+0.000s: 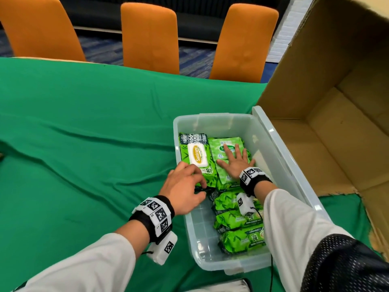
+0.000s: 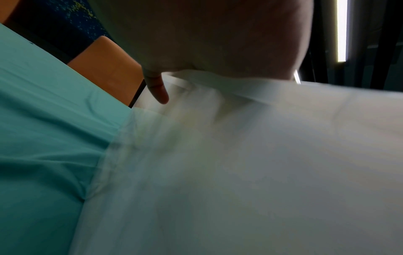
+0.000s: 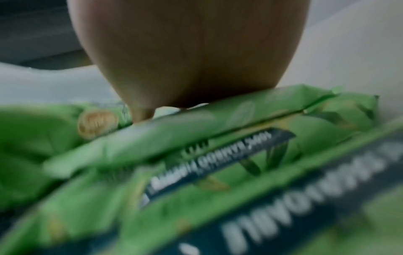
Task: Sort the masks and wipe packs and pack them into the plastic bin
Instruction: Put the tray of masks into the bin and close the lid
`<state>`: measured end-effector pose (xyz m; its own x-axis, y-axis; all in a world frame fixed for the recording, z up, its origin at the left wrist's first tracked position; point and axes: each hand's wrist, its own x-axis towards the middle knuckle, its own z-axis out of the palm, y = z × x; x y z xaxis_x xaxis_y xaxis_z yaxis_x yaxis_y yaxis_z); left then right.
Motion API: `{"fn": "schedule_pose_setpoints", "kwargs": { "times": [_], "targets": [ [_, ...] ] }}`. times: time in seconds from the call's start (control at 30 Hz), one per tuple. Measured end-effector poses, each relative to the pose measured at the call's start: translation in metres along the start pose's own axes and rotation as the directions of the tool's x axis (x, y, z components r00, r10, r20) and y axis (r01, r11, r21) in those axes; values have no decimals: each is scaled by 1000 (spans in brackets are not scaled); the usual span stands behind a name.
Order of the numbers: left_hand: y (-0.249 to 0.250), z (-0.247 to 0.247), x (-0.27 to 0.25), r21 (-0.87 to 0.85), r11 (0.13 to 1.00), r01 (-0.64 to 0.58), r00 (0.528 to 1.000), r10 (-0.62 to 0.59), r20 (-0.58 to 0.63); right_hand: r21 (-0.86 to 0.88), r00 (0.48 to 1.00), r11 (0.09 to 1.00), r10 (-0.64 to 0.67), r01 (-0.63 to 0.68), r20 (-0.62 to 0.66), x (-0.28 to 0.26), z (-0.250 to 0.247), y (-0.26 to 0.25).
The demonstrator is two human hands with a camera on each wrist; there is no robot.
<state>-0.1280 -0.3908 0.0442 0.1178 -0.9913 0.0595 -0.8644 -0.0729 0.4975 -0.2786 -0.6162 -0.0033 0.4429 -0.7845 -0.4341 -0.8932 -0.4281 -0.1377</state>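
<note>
Both forearms reach in from the bottom of the head view, each in a pale long sleeve with a black wrist band carrying white coded tags. The left hand [image 1: 185,187], at lower centre of the frame, has its fingers curled downward, the knuckles raised and the back of the hand facing up. The right hand [image 1: 235,163], just right of it and a little higher in the frame, lies flat, palm down, with fingers straight and spread. The wrist views are blurred; the left one shows one fingertip [image 2: 160,93] pointing down.

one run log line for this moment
right hand: flat on pale green wipe pack | left hand: grips dark green lidded pack | clear plastic bin
</note>
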Motion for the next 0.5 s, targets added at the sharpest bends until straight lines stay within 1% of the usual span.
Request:
{"fn": "schedule_pose_setpoints", "kwargs": {
  "times": [0.03, 0.1, 0.13, 0.17, 0.2, 0.23, 0.27, 0.3, 0.37, 0.4, 0.43, 0.47, 0.5],
  "targets": [
    [1, -1, 1, 8, 1000, -1, 1000, 1, 6, 30, 999, 1000, -6, 7, -33, -5, -6, 0],
    [2, -7, 3, 12, 1000, -8, 999, 7, 49, 96, 987, 995, -11, 26, -163, -21, -19, -5],
    [2, -11, 5, -2, 1000, -9, 996, 10, 90, 160, 972, 986, -9, 48, -235, -35, -29, -9],
    [2, -15, 5, -29, 1000, -3, 991, 7, 131, 248, 951, 965, -4, 85, -308, -53, -37, -15],
    [1, -21, 5, -63, 998, 6, 989, 3, 151, 355, 926, 925, 8, 137, -378, -70, -46, -20],
    [1, -25, 3, -93, 996, 14, 989, 0, 148, 471, 904, 860, 28, 196, -427, -91, -51, -25],
    [2, -29, -3, -115, 993, 13, 994, 0, 114, 583, 888, 772, 51, 255, -456, -116, -54, -28],
    [2, -33, -10, -134, 991, 5, 999, 1, 47, 672, 879, 675, 72, 306, -472, -143, -56, -32],
    [4, -39, -35, -222, 975, -16, 993, -10, -116, 779, 873, 511, 105, 364, -477, -203, -52, -38],
    [4, -40, -52, -289, 957, -26, 983, -27, -180, 805, 877, 460, 107, 375, -469, -231, -45, -39],
    [4, -39, -71, -353, 935, -34, 973, -50, -227, 820, 883, 427, 94, 381, -459, -259, -35, -38],
    [2, -36, -90, -409, 912, -29, 964, -83, -254, 825, 891, 416, 68, 384, -449, -283, -25, -37],
    [0, -31, -111, -465, 885, -5, 959, -127, -252, 818, 897, 425, 30, 387, -440, -306, -13, -34]
  ]
}}
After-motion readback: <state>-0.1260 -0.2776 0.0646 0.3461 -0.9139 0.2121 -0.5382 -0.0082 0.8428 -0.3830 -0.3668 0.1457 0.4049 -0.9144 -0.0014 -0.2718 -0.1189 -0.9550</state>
